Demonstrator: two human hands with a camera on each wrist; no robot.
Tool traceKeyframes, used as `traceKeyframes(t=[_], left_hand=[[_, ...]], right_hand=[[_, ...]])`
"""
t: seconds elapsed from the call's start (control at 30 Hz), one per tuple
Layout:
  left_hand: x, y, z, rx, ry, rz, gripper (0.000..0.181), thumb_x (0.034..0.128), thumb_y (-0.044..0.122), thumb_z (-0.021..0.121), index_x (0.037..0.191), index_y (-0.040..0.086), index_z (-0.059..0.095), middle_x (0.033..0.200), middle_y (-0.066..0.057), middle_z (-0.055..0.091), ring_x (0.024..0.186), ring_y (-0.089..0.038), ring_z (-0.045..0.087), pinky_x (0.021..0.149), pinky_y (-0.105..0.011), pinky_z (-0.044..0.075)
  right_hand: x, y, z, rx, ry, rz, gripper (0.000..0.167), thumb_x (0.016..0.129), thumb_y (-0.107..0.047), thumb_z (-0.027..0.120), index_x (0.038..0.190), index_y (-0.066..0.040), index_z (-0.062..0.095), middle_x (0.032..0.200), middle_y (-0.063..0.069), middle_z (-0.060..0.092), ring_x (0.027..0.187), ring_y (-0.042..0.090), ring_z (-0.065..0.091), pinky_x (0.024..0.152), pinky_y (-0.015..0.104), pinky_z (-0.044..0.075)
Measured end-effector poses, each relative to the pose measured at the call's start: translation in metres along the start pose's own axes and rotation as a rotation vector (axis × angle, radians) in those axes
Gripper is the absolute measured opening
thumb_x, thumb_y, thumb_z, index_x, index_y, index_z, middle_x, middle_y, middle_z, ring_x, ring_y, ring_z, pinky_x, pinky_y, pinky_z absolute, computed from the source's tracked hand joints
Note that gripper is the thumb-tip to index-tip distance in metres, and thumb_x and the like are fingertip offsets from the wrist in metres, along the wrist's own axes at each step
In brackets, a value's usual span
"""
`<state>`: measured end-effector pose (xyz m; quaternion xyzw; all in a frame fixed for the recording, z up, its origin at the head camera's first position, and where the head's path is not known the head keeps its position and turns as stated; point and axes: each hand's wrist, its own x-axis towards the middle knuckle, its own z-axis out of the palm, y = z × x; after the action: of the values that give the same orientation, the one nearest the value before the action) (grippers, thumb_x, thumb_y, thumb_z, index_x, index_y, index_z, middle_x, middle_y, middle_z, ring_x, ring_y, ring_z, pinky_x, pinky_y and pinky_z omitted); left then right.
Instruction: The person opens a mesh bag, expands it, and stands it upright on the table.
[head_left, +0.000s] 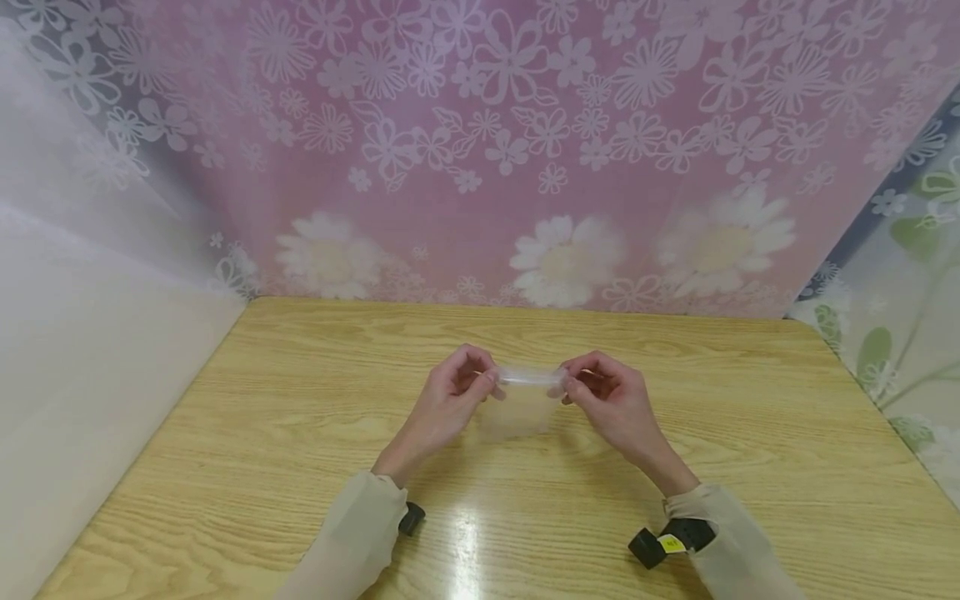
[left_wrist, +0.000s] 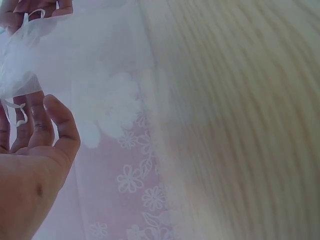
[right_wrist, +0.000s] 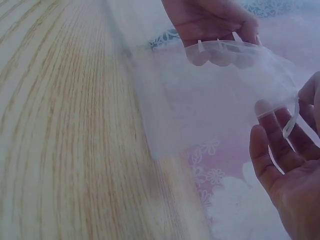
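A thin, see-through white pouch or piece of mesh fabric [head_left: 517,412] hangs between the two hands above the table. My left hand [head_left: 450,396] pinches its upper left corner between thumb and fingers. The upper right corner is pinched by my right hand [head_left: 615,404]. Its top edge is stretched nearly straight. In the right wrist view the sheer material [right_wrist: 200,105] spreads between both hands, with a thin white loop [right_wrist: 289,125] near the right hand [right_wrist: 295,170]. The left wrist view shows white strings [left_wrist: 21,115] by the left hand's [left_wrist: 40,155] fingers.
The wood-grain table [head_left: 262,400] lies under both hands. A pink flowered curtain [head_left: 465,167] stands behind it, with a pale sheet [head_left: 97,292] at the left and a leaf-patterned one [head_left: 907,333] at the right. Each wrist wears a black device [head_left: 648,547].
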<state>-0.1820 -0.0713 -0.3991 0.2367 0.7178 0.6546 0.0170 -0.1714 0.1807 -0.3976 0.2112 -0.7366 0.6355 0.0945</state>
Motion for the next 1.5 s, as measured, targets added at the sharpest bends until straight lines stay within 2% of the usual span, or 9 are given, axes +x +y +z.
traceKeyframes(t=[0.17,0.37,0.5,0.63,0.77,0.93,1.13,1.37,1.5], left_hand=[[-0.001,0.003,0.000,-0.011,0.025,-0.042,0.013,0.1069,0.019,0.056,0.115,0.008,0.059,0.108,-0.021,0.068,0.093,-0.034,0.073,0.081,-0.040,0.058],[0.000,0.002,0.000,-0.042,0.020,-0.047,0.013,0.1067,0.017,0.056,0.115,0.007,0.059,0.106,-0.018,0.068,0.087,-0.019,0.073,0.074,-0.029,0.057],[0.001,0.003,0.000,-0.056,0.004,-0.043,0.018,0.1066,0.016,0.056,0.120,0.004,0.056,0.109,-0.020,0.067,0.090,-0.024,0.073,0.074,-0.032,0.058],[0.000,0.005,-0.002,-0.075,-0.031,-0.085,0.031,0.1028,0.015,0.063,0.131,0.009,0.053,0.115,-0.016,0.064,0.097,-0.034,0.072,0.081,-0.041,0.061],[-0.001,0.007,-0.004,-0.100,-0.086,-0.126,0.042,0.0979,0.011,0.069,0.136,0.014,0.053,0.121,-0.015,0.062,0.099,-0.027,0.072,0.089,-0.049,0.060],[-0.001,0.008,-0.002,-0.166,-0.106,-0.134,0.039,0.0980,0.003,0.066,0.133,0.015,0.055,0.118,-0.017,0.059,0.094,-0.019,0.073,0.092,-0.060,0.057],[0.000,0.004,-0.002,-0.160,-0.100,-0.141,0.034,0.0989,0.002,0.064,0.130,0.011,0.057,0.115,-0.014,0.061,0.090,-0.019,0.073,0.090,-0.057,0.058],[-0.001,0.004,-0.006,-0.050,-0.241,-0.220,0.025,0.0997,0.011,0.066,0.124,0.015,0.062,0.117,-0.010,0.065,0.103,-0.030,0.070,0.091,-0.049,0.060],[0.001,0.004,-0.009,0.054,-0.342,-0.248,0.023,0.0984,0.015,0.069,0.120,0.013,0.065,0.109,-0.005,0.068,0.100,-0.032,0.071,0.082,-0.036,0.059]], right_hand=[[0.000,-0.002,0.000,0.030,-0.013,-0.022,0.013,0.098,0.006,0.061,0.111,0.010,0.060,0.097,-0.004,0.069,0.082,0.010,0.072,0.071,0.024,0.061],[0.002,0.000,0.000,0.091,-0.044,-0.083,0.034,0.091,0.015,0.066,0.124,0.010,0.057,0.100,-0.003,0.070,0.083,0.011,0.074,0.070,0.024,0.061],[0.003,0.000,0.001,0.079,-0.033,-0.091,0.036,0.089,0.016,0.067,0.124,0.007,0.059,0.096,-0.002,0.069,0.079,0.012,0.073,0.068,0.028,0.062],[0.003,-0.001,0.001,0.062,-0.025,-0.073,0.032,0.090,0.014,0.067,0.121,0.009,0.060,0.093,0.000,0.067,0.074,0.015,0.072,0.064,0.030,0.062],[0.003,-0.002,-0.001,0.036,-0.027,-0.055,0.028,0.092,0.010,0.068,0.119,0.009,0.060,0.093,0.004,0.067,0.072,0.018,0.071,0.062,0.029,0.061],[0.003,-0.003,-0.003,0.001,-0.064,-0.005,0.031,0.093,0.003,0.072,0.121,0.007,0.061,0.093,0.010,0.067,0.072,0.019,0.071,0.062,0.030,0.061],[0.003,-0.004,-0.006,-0.036,-0.161,0.101,0.032,0.090,0.001,0.075,0.121,0.001,0.064,0.101,0.003,0.066,0.077,0.009,0.069,0.065,0.035,0.064],[0.003,-0.002,-0.007,-0.028,-0.247,0.162,0.021,0.092,-0.001,0.074,0.112,0.001,0.067,0.103,0.004,0.069,0.086,0.012,0.074,0.070,0.036,0.064],[0.005,0.000,-0.009,-0.047,-0.316,0.196,0.018,0.093,-0.004,0.074,0.110,-0.001,0.068,0.101,0.008,0.068,0.081,0.014,0.073,0.071,0.035,0.064]])
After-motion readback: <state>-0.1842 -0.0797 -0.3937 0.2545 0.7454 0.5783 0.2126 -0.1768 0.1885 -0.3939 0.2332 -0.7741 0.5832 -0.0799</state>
